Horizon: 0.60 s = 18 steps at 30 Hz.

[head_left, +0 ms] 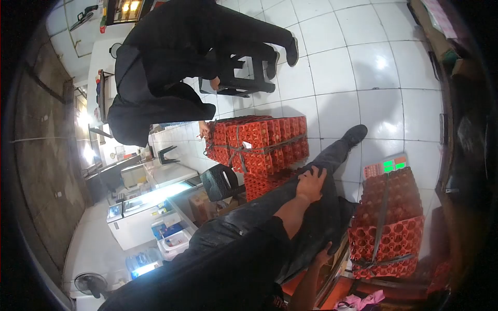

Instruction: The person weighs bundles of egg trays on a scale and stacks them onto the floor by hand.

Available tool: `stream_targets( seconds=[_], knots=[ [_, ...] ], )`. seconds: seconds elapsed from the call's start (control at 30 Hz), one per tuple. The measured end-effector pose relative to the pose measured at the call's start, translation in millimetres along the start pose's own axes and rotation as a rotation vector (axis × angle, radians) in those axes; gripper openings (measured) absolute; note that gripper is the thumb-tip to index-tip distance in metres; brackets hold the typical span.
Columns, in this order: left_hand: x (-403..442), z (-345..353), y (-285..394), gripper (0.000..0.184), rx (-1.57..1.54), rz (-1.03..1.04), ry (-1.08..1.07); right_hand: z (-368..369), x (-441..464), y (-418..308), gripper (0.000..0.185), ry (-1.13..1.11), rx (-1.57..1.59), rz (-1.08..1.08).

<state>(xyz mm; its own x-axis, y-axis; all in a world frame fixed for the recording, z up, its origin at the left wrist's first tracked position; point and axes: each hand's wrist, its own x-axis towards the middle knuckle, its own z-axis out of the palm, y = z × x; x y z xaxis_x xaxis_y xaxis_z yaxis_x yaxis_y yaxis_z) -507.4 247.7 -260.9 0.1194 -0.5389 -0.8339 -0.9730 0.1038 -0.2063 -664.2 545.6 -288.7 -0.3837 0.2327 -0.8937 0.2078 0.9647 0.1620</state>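
Note:
The view is turned sideways. My right hand rests on my dark trouser leg, its fingers spread and holding nothing. Lower in the frame, my left hand lies against the trouser cloth near the other knee, fingers partly hidden but seemingly loose. Beside my legs stands a stack of red egg trays, tied with dark straps. By it is a digital scale panel with green lit displays. Across from me a larger strapped stack of egg trays sits on further red trays.
A person in black bends over the larger stack, one hand at its edge. A black plastic stool is behind it. Nearby are a dark crate, a lit glass counter, a fan and white tiled floor.

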Motion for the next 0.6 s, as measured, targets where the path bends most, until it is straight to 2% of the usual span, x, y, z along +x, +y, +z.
stream_targets(
  seconds=[0.13,0.2,0.33,0.4,0.6],
  knots=[
    [0,-1,0,0.095,-0.01,0.001,-0.005,6,20,22,0.09,-0.022,0.075,-0.088],
    [1,1,-1,0.095,-0.003,0.004,-0.004,10,26,31,0.106,-0.006,0.079,-0.088],
    [1,3,1,0.095,0.015,-0.002,0.004,-3,-10,-4,0.107,-0.063,0.133,-0.1],
    [-1,2,2,0.094,0.018,0.002,0.006,-7,-15,-10,0.086,-0.08,0.059,-0.012],
    [-2,-2,5,0.094,-0.001,0.007,-0.007,-7,-33,-23,0.086,-0.048,0.078,-0.066]
  ],
)
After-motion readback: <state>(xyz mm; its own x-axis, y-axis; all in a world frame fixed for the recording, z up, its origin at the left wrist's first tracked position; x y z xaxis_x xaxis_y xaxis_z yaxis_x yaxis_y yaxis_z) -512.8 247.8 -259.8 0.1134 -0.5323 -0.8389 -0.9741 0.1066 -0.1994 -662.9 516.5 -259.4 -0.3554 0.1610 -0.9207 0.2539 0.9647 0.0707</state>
